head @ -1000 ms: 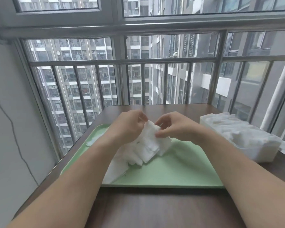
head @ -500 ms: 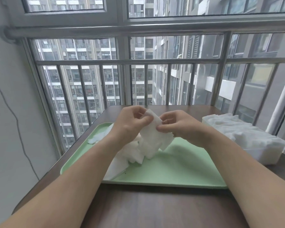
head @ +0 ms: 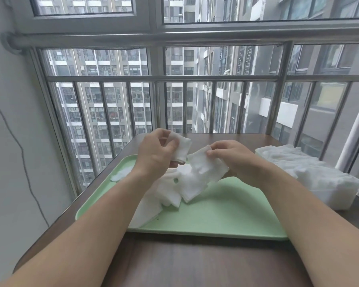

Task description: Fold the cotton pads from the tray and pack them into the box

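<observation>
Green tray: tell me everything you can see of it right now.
The green tray is pale mint, rectangular with rounded corners and a low raised rim, smooth like plastic. It lies flat on the dark wood table, left of the white box. A loose pile of white cotton pads covers its left-middle part; one stray pad lies near the far left corner; the right part is bare. Above it the left hand holds a folded pad, the right hand a second pad.

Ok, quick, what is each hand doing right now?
Left hand: holding a folded cotton pad.
Right hand: pinching a second cotton pad.
</observation>
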### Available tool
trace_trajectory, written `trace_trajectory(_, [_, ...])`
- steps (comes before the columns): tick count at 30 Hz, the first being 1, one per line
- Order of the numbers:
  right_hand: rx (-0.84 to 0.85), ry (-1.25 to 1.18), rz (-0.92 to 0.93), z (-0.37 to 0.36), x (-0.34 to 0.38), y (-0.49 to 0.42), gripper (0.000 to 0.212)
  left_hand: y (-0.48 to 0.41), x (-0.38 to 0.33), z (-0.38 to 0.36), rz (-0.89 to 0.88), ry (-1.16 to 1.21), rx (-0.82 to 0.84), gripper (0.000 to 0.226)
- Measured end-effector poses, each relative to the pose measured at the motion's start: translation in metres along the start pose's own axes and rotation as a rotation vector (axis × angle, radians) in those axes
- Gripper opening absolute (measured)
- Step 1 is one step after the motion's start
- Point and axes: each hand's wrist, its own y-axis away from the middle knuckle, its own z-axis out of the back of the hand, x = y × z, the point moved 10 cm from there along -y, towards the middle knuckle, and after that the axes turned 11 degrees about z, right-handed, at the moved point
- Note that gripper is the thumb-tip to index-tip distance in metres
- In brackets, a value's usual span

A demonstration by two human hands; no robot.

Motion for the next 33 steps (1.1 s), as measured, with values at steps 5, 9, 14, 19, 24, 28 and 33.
trace_trajectory(5, [-0.077, 0.119, 0.076, 0.011, 0.005, -0.002, 0.018, 0.004, -0.001, -0.006, 0.023, 0.068, 0.066, 0.015])
trace_trajectory(9, [-0.114, 0.063, 0.103, 0.018, 0.004, -0.004, 0.022, 0.005, -0.001, -0.007, -0.001, 0.019, 0.078, 0.014])
trace_trajectory(14, [-0.145, -0.019, 0.138, 0.019, 0.009, -0.002, 0.024, 0.004, -0.004, -0.007, -0.025, 0.006, 0.094, 0.008])
trace_trajectory(19, [-0.176, -0.045, 0.162, 0.020, 0.014, -0.001, 0.016, 0.014, -0.015, -0.025, -0.106, -0.037, 0.248, 0.007])
trace_trajectory(24, [-0.137, -0.064, 0.199, 0.010, 0.021, 0.000, 0.016, 0.018, -0.012, -0.036, -0.090, -0.012, 0.332, 0.013])
trace_trajectory(28, [-0.100, -0.123, 0.212, 0.004, 0.024, 0.000, 0.018, 0.017, -0.009, -0.034, -0.066, 0.061, 0.308, 0.007])
trace_trajectory(33, [-0.038, -0.321, 0.174, -0.003, 0.026, 0.002, 0.040, 0.012, -0.006, -0.026, -0.025, 0.131, 0.254, 0.005])
